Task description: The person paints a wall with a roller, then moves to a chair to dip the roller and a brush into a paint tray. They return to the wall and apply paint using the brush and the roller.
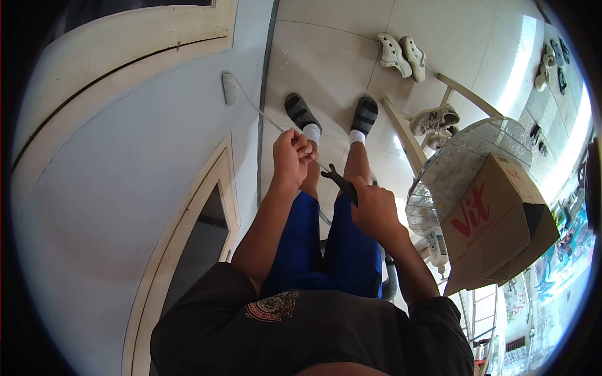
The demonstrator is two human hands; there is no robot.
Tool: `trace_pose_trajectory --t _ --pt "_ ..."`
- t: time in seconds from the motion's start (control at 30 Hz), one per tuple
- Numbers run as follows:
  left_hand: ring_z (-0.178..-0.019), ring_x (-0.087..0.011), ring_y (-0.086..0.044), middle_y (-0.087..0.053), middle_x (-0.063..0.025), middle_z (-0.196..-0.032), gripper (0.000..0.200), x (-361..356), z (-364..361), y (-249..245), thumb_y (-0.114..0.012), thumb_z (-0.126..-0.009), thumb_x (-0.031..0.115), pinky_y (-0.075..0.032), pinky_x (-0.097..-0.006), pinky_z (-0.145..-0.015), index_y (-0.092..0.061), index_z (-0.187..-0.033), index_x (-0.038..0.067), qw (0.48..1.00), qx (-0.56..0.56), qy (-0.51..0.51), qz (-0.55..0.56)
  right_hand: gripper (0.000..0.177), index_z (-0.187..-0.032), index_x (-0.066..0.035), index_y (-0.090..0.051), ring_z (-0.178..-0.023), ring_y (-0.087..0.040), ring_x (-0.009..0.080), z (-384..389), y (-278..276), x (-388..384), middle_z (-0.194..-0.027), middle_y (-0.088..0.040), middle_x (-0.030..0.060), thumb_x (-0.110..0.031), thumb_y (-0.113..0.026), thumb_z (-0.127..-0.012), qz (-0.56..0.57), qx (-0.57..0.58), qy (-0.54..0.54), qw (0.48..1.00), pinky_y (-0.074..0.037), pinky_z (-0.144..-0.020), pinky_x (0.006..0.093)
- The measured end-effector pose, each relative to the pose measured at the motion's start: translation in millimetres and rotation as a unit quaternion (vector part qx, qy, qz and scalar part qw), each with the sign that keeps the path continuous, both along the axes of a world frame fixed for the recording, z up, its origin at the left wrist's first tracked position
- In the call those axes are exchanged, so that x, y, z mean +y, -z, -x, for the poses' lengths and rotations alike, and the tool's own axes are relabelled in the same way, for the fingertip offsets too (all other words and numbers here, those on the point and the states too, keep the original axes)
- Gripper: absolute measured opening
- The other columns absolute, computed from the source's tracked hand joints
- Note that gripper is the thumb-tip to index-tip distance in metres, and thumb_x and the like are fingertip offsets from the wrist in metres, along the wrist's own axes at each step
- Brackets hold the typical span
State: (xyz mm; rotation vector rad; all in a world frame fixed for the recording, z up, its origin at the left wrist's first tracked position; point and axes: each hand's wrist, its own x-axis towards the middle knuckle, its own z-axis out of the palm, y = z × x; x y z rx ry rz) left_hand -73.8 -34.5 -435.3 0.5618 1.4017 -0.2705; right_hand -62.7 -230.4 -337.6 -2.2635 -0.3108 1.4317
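Observation:
My left hand (pixel 293 155) is closed around a thin grey cable (pixel 256 106) above my lap. One end of this cable runs up to a white box (pixel 228 89) on the wall. Its other part passes from my fingers toward a dark forked tool (pixel 338 181). That tool is in my right hand (pixel 372 205), with the fingers wrapped round its lower part. The tool's tip is beside the cable; whether they touch is hard to tell.
To the right, a cardboard box (pixel 495 219) rests on a round glass-like table top (pixel 439 166). White clogs (pixel 403 57) and sneakers (pixel 433 120) are on the tiled floor. A pale blue wall (pixel 106 188) stands close on the left.

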Motion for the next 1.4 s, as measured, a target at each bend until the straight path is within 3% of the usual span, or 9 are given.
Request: trace_pose_trajectory --t 0.37,0.93,1.0,1.13,1.2,1.23,1.3,1.33,1.4 --pt "-0.05 -0.0151 -0.043 -0.046 -0.0011 -0.06 0.011 65.8 -49.4 265.2 -0.045 -0.095 0.017 -0.044 -0.0333 -0.054 -0.049 -0.093 0.008 0.987 -0.012 0.137 0.087 0.024 -0.1 -0.001 -0.055 -0.089 -0.068 0.0406 -17.3 196.0 75.4 -0.089 -0.068 0.0225 -0.015 -0.06 -0.081 0.052 -0.048 0.083 0.994 -0.054 -0.077 0.0484" --pt "-0.088 -0.026 -0.068 -0.066 -0.0153 -0.114 0.045 -18.7 90.8 134.8 -0.043 -0.099 0.036 -0.054 -0.0333 -0.073 -0.043 -0.132 0.005 0.974 -0.022 0.227 -0.003 0.05 -0.129 -0.011 -0.049 -0.086 -0.068 0.0388 84.7 205.0 -0.8 -0.095 -0.068 0.0215 -0.021 -0.062 -0.082 -0.042 0.009 0.293 0.955 -0.052 -0.075 0.0477" --pt "-0.088 -0.0239 -0.068 -0.068 -0.0124 -0.112 0.041 -31.2 94.7 110.3 -0.043 -0.099 0.036 -0.053 -0.0315 -0.072 -0.046 -0.128 0.007 0.974 -0.044 0.222 0.023 0.031 -0.116 -0.008 -0.056 -0.049 -0.055 0.0217 95.1 188.7 -19.3 -0.065 -0.055 0.0064 -0.017 -0.062 -0.087 -0.31 0.555 0.618 0.463 -0.044 -0.052 0.0327" --pt "-0.088 -0.0224 -0.068 -0.068 -0.012 -0.111 0.038 -45.3 97.3 50.6 -0.044 -0.1 0.036 -0.053 -0.031 -0.071 -0.049 -0.125 0.009 0.962 -0.051 0.269 0.004 0.025 -0.115 -0.01 -0.053 -0.043 -0.036 0.0077 97.5 122.7 -31.9 -0.06 -0.039 -0.0047 -0.013 -0.057 -0.091 -0.247 0.47 0.559 0.637 -0.031 -0.045 0.0252" --pt "-0.088 -0.0214 -0.068 -0.068 -0.012 -0.111 0.038 -45.5 107.0 17.0 -0.044 -0.1 0.035 -0.053 -0.031 -0.071 -0.05 -0.126 0.009 0.957 -0.06 0.283 -0.013 0.018 -0.109 -0.01 -0.051 -0.046 -0.036 0.0101 123.4 125.2 -52.1 -0.06 -0.037 -0.0037 -0.011 -0.055 -0.091 -0.093 0.193 0.374 0.902 -0.028 -0.046 0.026" --pt "-0.088 -0.0205 -0.068 -0.068 -0.012 -0.112 0.038 -44.9 107.9 1.9 -0.044 -0.1 0.035 -0.053 -0.0311 -0.071 -0.051 -0.126 0.008 0.951 -0.065 0.3 -0.026 0.018 -0.109 -0.01 -0.051 -0.046 -0.036 0.0101 117.4 109.2 -63.7 -0.06 -0.037 -0.0037 -0.011 -0.055 -0.091 -0.097 0.181 0.366 0.908 -0.028 -0.046 0.026" --pt "-0.089 -0.0194 -0.068 -0.068 -0.0115 -0.111 0.037 -42.8 117.6 -38.1 -0.043 -0.101 0.034 -0.054 -0.0311 -0.072 -0.051 -0.127 0.008 0.95 -0.074 0.301 -0.041 0.022 -0.11 -0.009 -0.05 -0.047 -0.039 0.0112 105.1 76.2 -86.1 -0.061 -0.039 -0.0023 -0.008 -0.056 -0.089 -0.288 0.578 0.593 0.482 -0.031 -0.045 0.0272" --pt "-0.09 -0.0183 -0.067 -0.068 -0.011 -0.111 0.037 -40.6 118.3 -56.0 -0.042 -0.101 0.033 -0.054 -0.0311 -0.072 -0.052 -0.127 0.008 0.947 -0.071 0.309 -0.052 0.021 -0.108 -0.008 -0.049 -0.046 -0.039 0.0107 105.6 55.7 -87.4 -0.061 -0.039 -0.0023 -0.006 -0.055 -0.088 -0.201 0.477 0.525 0.676 -0.031 -0.044 0.0274" --pt "-0.095 -0.0186 -0.066 -0.067 -0.0121 -0.114 0.039 -38.4 125.3 -92.9 -0.041 -0.102 0.033 -0.054 -0.0329 -0.078 -0.049 -0.129 0.006 0.945 -0.074 0.309 -0.071 0.02 -0.107 -0.009 -0.048 -0.046 -0.039 0.0104 115.2 40.1 -95.5 -0.061 -0.039 -0.0024 -0.005 -0.055 -0.088 -0.19 0.435 0.501 0.723 -0.03 -0.044 0.0271"
